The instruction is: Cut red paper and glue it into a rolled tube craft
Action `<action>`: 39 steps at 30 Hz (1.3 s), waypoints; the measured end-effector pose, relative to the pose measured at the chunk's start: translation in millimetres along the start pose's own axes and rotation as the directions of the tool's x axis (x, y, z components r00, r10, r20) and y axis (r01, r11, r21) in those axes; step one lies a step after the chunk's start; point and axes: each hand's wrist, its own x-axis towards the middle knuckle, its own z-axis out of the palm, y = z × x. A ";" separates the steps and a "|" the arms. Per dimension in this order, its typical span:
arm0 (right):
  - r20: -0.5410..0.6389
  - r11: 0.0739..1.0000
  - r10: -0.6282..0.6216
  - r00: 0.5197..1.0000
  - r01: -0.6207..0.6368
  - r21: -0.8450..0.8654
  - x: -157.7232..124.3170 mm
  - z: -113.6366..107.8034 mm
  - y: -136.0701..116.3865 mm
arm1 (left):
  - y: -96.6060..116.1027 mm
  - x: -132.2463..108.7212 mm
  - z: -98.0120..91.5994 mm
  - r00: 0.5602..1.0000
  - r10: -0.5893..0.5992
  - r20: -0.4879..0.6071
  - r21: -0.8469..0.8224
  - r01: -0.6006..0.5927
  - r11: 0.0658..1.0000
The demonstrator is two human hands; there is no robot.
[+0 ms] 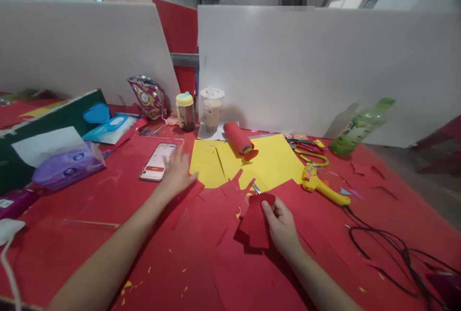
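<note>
My right hand (283, 224) is closed on a folded piece of red paper (256, 222), held just above the red table cover (108, 200). A small pair of scissors (256, 188) pokes out beyond the paper. My left hand (176, 169) reaches forward with fingers stretched out, blurred by motion, right beside a smartphone (157, 161) with a lit screen. Yellow paper sheets (252, 160) lie past both hands, with red paper offcuts around them.
A rolled red paper (239, 139), a drink cup (212, 108), a small bottle (185, 111), a green bottle (360, 126) leaning on the white partition, a yellow glue gun (320, 185) with black cable, tissue pack (68, 164), wet wipes (108, 127), a snack bag (147, 95).
</note>
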 end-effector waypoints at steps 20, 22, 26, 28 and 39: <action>-0.123 0.971 -0.142 0.982 0.114 -0.211 13.0 -10.5 2.6 | 73.3 -50.1 4.6 0.802 0.530 0.276 -0.081 -0.530 0.844; -0.174 0.937 -0.189 0.967 0.124 -0.327 18.2 -14.8 3.4 | 73.2 -49.6 2.2 0.794 0.538 0.285 -0.100 -0.533 0.840; -0.235 0.884 -0.246 0.940 0.118 -0.453 29.0 -23.8 7.3 | 71.7 -48.1 -3.9 0.691 0.628 0.358 -0.176 -0.610 0.772; -0.262 0.882 -0.253 0.931 0.111 -0.459 34.5 -27.4 8.8 | 73.5 -46.3 -5.2 0.620 0.689 0.375 -0.194 -0.674 0.713; -0.365 0.919 -0.256 0.895 0.108 -0.380 56.7 -45.3 6.2 | 107.6 -44.9 -1.8 0.526 0.772 0.356 -0.012 -0.824 0.567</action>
